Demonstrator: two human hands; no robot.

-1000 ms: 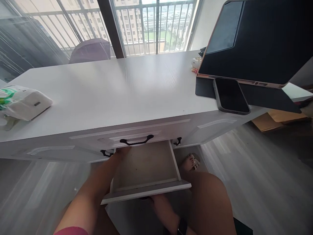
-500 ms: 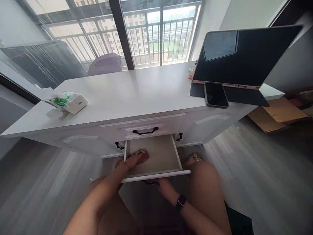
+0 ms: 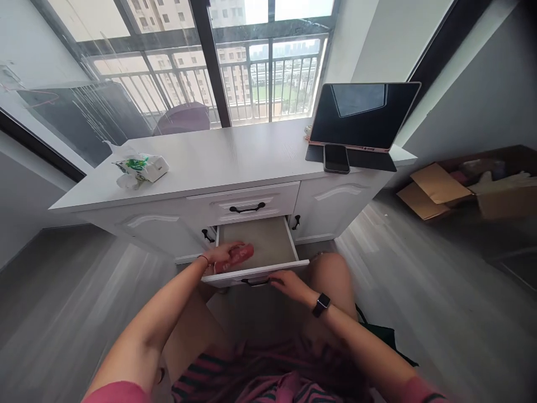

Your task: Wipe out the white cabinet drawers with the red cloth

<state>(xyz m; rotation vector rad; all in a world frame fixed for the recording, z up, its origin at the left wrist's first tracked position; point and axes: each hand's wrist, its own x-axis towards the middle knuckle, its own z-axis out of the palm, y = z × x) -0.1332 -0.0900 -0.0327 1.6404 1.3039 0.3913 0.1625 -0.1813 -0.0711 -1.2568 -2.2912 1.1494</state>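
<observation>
The lower drawer (image 3: 268, 246) of a white desk (image 3: 235, 157) is pulled out. My left hand (image 3: 224, 254) reaches into the drawer's front left corner and is closed on a red cloth (image 3: 240, 257) that lies against the drawer bottom. On the drawer's front panel, my right hand (image 3: 289, 284) rests by the black handle (image 3: 254, 281), fingers curled at it; whether they grip the handle I cannot tell. A watch sits on that wrist.
On the desk top a tablet (image 3: 363, 115) stands on its folded cover with a phone (image 3: 336, 158) lying in front, and a wet-wipes pack (image 3: 140, 168) at the left. Cardboard boxes (image 3: 444, 187) stand on the floor at the right. My knees are below the drawer.
The view has drawn back from the desk. My left hand came from deep inside the drawer to its front left with the red cloth. My right hand moved up onto the drawer front.
</observation>
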